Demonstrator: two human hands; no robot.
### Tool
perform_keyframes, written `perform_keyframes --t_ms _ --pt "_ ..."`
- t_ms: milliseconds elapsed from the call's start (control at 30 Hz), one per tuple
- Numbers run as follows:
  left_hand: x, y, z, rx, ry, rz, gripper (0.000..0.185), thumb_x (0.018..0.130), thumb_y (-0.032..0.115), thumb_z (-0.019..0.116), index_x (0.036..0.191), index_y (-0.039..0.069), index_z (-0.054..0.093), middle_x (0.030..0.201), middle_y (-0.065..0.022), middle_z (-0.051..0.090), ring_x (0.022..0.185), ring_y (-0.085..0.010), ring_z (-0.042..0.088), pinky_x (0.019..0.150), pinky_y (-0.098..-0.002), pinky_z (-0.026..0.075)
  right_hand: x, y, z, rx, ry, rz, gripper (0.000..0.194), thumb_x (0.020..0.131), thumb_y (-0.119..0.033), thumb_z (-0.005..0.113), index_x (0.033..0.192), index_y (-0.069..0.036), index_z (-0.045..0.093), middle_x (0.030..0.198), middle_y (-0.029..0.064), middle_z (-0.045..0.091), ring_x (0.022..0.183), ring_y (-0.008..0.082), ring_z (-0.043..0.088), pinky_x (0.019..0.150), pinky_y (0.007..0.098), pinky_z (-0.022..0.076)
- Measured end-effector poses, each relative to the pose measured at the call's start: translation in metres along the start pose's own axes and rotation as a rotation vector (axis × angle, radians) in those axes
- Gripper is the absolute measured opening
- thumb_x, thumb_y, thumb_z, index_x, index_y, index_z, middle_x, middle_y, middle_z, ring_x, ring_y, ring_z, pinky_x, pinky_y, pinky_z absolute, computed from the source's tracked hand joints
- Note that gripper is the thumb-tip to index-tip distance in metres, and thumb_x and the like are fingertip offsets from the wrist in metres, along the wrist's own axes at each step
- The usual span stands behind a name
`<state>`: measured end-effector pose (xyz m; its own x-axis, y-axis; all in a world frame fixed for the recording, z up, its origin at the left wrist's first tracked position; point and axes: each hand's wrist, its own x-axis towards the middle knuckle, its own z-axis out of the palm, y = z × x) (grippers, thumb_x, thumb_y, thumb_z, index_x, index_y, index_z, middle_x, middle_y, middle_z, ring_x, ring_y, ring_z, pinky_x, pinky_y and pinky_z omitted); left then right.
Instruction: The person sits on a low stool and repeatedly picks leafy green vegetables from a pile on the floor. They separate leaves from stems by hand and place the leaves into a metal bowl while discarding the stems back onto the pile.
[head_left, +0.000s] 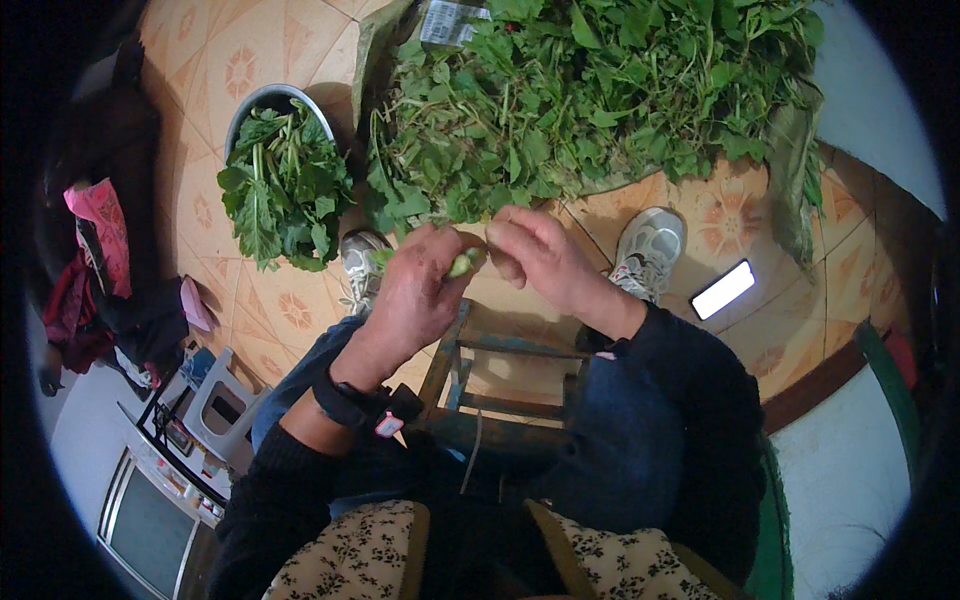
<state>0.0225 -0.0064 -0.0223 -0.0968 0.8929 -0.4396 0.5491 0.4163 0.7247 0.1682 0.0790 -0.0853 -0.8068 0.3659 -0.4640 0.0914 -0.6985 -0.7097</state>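
Note:
My left hand (424, 281) is closed around a small bunch of leafy green stalks (463, 264). Pale stem ends poke out past its thumb, and a bit of leaf shows on the other side. Close by on the right, my right hand (544, 255) has its fingers curled and its fingertips near those stem ends. Whether anything is pinched in them cannot be made out. Beyond both hands, a large heap of leafy greens (585, 112) lies on a woven plastic sack (791, 180). Trimmed-looking greens (281, 187) overfill a metal basin (281, 90) at the left.
A wooden stool (517, 346) stands between my knees. My shoes (649, 244) rest on the patterned floor tiles (292, 309). To the right lies a phone (722, 289) with its screen lit. Clothes (101, 232) and a pale plastic chair (221, 401) are at the left.

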Motion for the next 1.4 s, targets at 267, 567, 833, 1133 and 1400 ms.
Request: perform_keyframes --t_ms 267,567,833,1133,1400 --pt "-0.001 -0.001 0.002 0.064 0.166 -0.059 0.017 0.080 0.005 0.061 0.096 0.006 0.059 0.084 -0.0098 0.057 0.084 -0.0287 0.051 0.075 -0.0361 0.042 0.046 0.043 -0.086 -0.736 0.450 -0.048 0.041 0.090 -0.043 0.051 0.082 -0.003 0.055 0.069 0.0110 0.060 0.059 0.0268 0.055 0.056 0.0366 0.0428" --pt "-0.004 0.006 0.013 -0.194 0.073 -0.319 0.025 0.088 0.020 0.061 0.096 0.000 0.048 0.075 -0.0176 0.060 0.066 -0.0339 0.058 0.062 -0.0385 0.046 0.058 0.083 -0.175 -1.024 0.831 0.245 0.029 0.083 -0.028 0.057 0.101 -0.004 0.059 0.088 0.0139 0.066 0.082 0.0314 0.063 0.069 0.0392 0.0484" --pt "-0.003 0.007 0.007 -0.108 0.072 -0.358 0.023 0.083 0.016 0.066 0.090 0.001 0.050 0.073 -0.0187 0.058 0.070 -0.0341 0.059 0.063 -0.0384 0.045 0.012 0.042 -0.101 -0.419 0.553 -0.190 0.022 0.083 -0.021 0.065 0.086 0.000 0.059 0.073 0.0029 0.061 0.067 0.0083 0.052 0.062 0.0266 0.0434" --pt "0.005 0.002 0.005 0.062 0.225 0.096 0.020 0.077 0.002 0.067 0.095 0.004 0.058 0.097 -0.0110 0.057 0.082 -0.0259 0.056 0.070 -0.0336 0.046 0.007 0.000 -0.055 -0.948 0.422 -0.481 0.010 0.078 -0.010 0.063 0.076 -0.003 0.056 0.075 0.0103 0.052 0.073 0.0298 0.053 0.064 0.0378 0.0441" --pt "0.007 0.002 -0.007 0.419 0.182 0.300 0.041 0.068 -0.002 0.065 0.108 0.005 0.060 0.122 -0.0096 0.055 0.081 -0.0263 0.055 0.069 -0.0338 0.046 -0.001 -0.014 -0.022 -1.186 0.178 -0.689 0.010 0.073 -0.011 0.066 0.074 -0.009 0.056 0.077 0.0062 0.049 0.077 0.0241 0.052 0.067 0.0365 0.0437"
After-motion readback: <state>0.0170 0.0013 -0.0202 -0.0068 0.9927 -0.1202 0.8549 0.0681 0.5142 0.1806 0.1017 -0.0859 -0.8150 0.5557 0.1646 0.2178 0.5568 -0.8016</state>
